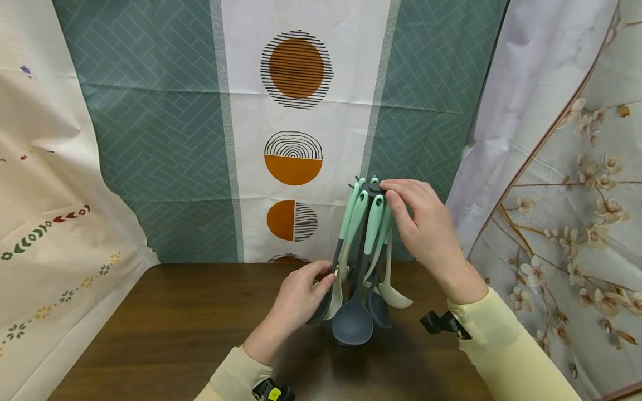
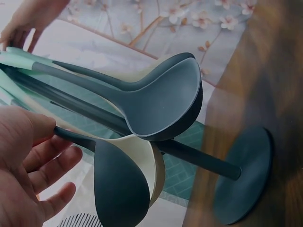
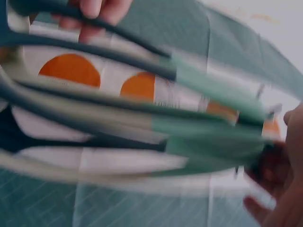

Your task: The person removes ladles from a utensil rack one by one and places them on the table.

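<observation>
Several ladles and spoons with mint-green handles hang around a dark utensil stand [image 2: 251, 179], some with dark heads, others cream. My right hand [image 1: 426, 228] grips the top of the stand, its thumb and fingertips at the hub; the right wrist view is blurred there. Lower on the left side, my left hand [image 1: 298, 295] pinches the thin dark neck of a ladle [image 2: 118, 179] between thumb and forefinger, the other fingers loose. A dark ladle [image 1: 353, 323] hangs at the front. To the right hangs a cream ladle [image 1: 394, 295]. The stand's round base shows in the left wrist view.
The stand is on a dark brown wooden table [image 1: 175, 328]. Behind it hangs a green and white patterned cloth [image 1: 160, 139]. A flowered curtain [image 1: 577, 250] hangs at the right and a cream cloth [image 1: 60, 184] at the left.
</observation>
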`<act>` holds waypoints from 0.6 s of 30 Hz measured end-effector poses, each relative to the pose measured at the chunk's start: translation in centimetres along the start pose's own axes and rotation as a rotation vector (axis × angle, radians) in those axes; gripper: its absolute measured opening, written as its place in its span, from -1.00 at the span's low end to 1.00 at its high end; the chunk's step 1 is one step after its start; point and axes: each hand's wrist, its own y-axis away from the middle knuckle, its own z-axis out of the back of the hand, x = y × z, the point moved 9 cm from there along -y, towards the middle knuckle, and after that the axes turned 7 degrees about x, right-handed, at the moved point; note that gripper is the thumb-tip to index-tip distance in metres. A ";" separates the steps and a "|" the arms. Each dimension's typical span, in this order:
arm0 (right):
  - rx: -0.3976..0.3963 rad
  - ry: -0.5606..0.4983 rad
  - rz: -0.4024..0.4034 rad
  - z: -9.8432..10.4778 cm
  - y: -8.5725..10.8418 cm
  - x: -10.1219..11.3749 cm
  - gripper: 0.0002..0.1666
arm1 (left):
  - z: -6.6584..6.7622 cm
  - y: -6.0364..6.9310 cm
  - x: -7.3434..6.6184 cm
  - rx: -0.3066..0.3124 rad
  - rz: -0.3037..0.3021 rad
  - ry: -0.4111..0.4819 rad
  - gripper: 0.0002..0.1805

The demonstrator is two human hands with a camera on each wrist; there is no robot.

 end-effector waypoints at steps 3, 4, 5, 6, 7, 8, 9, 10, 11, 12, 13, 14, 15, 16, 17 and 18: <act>-0.046 0.147 -0.022 -0.3 0.2 1.5 -0.56 | -0.1 0.0 0.0 -0.006 -0.008 0.004 -0.77; -0.056 0.179 -0.029 -0.5 0.2 1.9 -0.53 | -0.2 0.0 0.0 -0.009 -0.011 0.004 -0.77; -0.065 0.204 -0.035 -0.6 0.2 2.2 -0.51 | -0.2 0.0 -0.1 -0.012 -0.015 0.006 -0.77; -0.072 0.219 -0.040 -0.7 0.3 2.4 -0.51 | -0.2 0.0 -0.1 -0.013 -0.017 0.009 -0.78; -0.075 0.228 -0.046 -0.8 0.3 2.5 -0.50 | -0.3 0.0 -0.1 -0.014 -0.018 0.011 -0.78; -0.078 0.228 -0.052 -0.9 0.4 2.5 -0.51 | -0.3 0.0 -0.1 -0.015 -0.017 0.014 -0.78; -0.081 0.223 -0.054 -1.0 0.5 2.4 -0.53 | -0.4 0.0 -0.1 -0.014 -0.017 0.018 -0.78; -0.084 0.221 -0.055 -1.1 0.6 2.3 -0.54 | -0.4 0.0 -0.1 -0.012 -0.014 0.024 -0.78; -0.088 0.222 -0.051 -1.2 0.7 2.2 -0.54 | -0.5 0.0 0.0 -0.009 -0.014 0.028 -0.79; -0.093 0.222 -0.044 -1.3 0.8 2.2 -0.54 | -0.5 0.0 0.0 -0.005 -0.008 0.034 -0.80; -0.100 0.224 -0.031 -1.3 0.9 2.2 -0.54 | -0.6 0.0 0.1 -0.001 -0.006 0.036 -0.80; -0.110 0.227 -0.016 -1.3 1.0 2.2 -0.55 | -0.6 -0.1 0.1 0.003 0.000 0.041 -0.81; -0.122 0.231 0.000 -1.4 1.0 2.2 -0.55 | -0.7 -0.1 0.2 0.005 0.004 0.044 -0.82; -0.138 0.235 0.017 -1.4 1.0 2.3 -0.56 | -0.7 -0.1 0.2 0.007 0.009 0.048 -0.83; -0.153 0.239 0.032 -1.4 1.0 2.3 -0.56 | -0.7 -0.2 0.3 0.009 0.014 0.051 -0.83; -0.168 0.241 0.045 -1.4 1.1 2.3 -0.57 | -0.8 -0.2 0.4 0.011 0.022 0.053 -0.83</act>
